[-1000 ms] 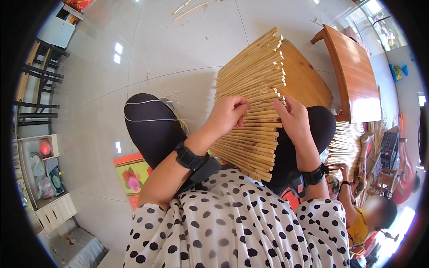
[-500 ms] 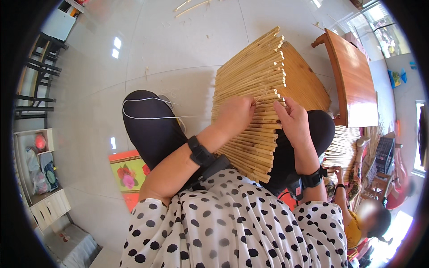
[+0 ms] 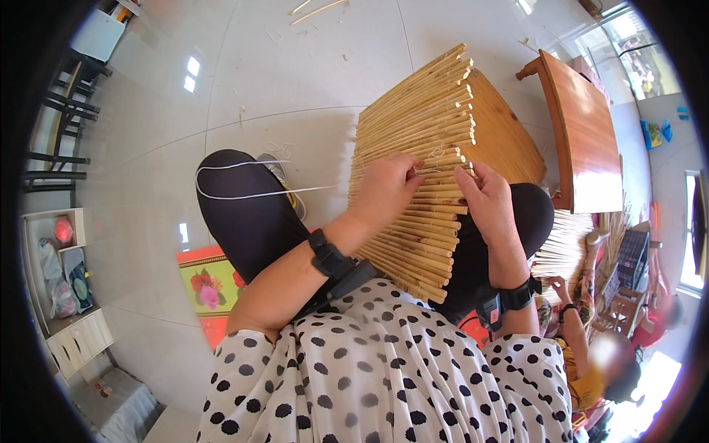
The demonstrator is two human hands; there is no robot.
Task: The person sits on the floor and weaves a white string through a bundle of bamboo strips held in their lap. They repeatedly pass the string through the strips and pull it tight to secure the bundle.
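No lettering, number, label or sign can be read on anything in this view.

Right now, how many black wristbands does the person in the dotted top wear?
2: one black wristband behind the left hand, another wristband behind the right hand. More may be hidden.

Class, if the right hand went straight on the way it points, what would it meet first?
Most likely the stick mat, at its cut ends, just beyond the right hand; depth is unclear.

Two hands at a row of pale sticks
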